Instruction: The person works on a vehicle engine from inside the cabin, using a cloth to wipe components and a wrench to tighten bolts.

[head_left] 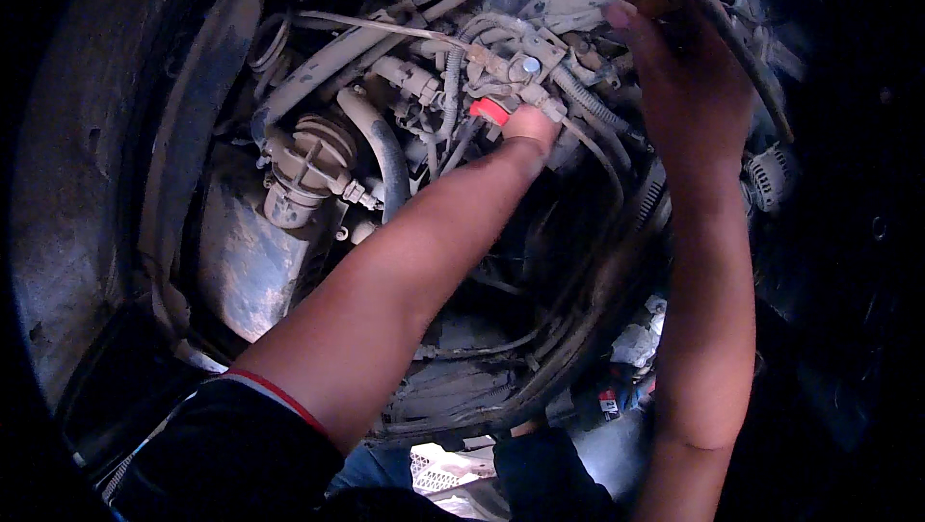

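My left hand [530, 129] reaches up into a dusty cluster of pipes and fittings. Its fingers are hidden behind a pipe fitting [541, 98], so their grip cannot be made out. Right beside it sits a small bright red piece [489, 111], its kind unclear. Just above is a dusty metal bracket with a shiny round bolt head [531, 65]. Higher and to the right, my right hand [692, 84] is raised with thumb and fingers curled together. What they close on is lost in shadow. A dark curved strip [747, 55] crosses in front of that hand.
On the left, a ribbed-top canister [310, 166] stands by a dusty metal housing [246, 243] and a bent hose [376, 142]. Corrugated tubes [590, 98] run near both hands. A dark curved rim [173, 166] surrounds the opening. Loose items [636, 344] lie beside my right forearm.
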A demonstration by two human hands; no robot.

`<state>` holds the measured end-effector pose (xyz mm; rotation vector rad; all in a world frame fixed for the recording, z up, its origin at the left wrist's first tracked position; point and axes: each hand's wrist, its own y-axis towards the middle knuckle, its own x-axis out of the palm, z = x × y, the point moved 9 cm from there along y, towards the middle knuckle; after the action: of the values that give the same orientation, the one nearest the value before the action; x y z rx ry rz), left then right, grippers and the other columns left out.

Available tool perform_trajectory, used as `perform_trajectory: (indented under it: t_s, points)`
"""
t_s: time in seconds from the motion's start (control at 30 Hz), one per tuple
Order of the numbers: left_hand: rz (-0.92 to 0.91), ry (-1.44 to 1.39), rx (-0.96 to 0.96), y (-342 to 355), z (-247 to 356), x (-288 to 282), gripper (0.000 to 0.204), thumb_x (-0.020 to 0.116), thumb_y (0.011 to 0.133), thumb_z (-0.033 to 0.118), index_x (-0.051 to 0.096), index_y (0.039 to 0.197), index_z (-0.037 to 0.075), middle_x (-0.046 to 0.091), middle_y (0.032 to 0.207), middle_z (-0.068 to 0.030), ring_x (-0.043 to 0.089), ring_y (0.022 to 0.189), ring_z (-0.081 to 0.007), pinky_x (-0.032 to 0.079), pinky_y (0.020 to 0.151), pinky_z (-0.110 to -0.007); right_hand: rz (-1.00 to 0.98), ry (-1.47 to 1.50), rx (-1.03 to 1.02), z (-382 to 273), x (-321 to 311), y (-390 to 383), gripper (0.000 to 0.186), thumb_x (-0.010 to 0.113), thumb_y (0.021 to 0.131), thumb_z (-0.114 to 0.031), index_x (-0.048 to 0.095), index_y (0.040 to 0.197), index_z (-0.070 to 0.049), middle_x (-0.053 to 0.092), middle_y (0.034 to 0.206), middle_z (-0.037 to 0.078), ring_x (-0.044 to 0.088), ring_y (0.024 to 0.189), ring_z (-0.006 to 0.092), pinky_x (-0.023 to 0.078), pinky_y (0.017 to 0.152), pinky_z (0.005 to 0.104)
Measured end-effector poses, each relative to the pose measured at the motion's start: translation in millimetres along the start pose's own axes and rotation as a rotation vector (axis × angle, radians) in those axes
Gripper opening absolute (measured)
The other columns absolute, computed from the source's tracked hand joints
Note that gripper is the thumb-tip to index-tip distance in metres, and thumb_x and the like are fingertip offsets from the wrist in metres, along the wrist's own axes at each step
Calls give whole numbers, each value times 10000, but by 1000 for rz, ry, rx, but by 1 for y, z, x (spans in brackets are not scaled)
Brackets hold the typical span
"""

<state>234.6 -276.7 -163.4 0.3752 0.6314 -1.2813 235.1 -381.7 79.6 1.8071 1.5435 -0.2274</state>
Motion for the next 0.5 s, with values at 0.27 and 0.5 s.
perform_trajectory:
  t_s: [0.27, 0.5]
  points:
    - [-137, 107, 43, 4, -4, 20, 297, 547, 884, 312, 741, 957, 98, 723, 999, -168, 698, 913, -354, 553, 779, -480, -86, -220, -28, -15, -4, -2, 143, 698, 919, -167, 709, 1012, -58, 746, 932, 40, 679, 791, 113, 522, 755, 265]
    - [-126, 135, 62, 3, -4, 20, 265, 581, 852, 285, 743, 947, 100, 726, 1002, -155, 700, 933, -329, 563, 810, -448, 65, -317, -29, -16, -13, -3, 254, 792, 835, -274, 727, 960, -64, 751, 874, 67, 721, 825, 165, 527, 755, 280]
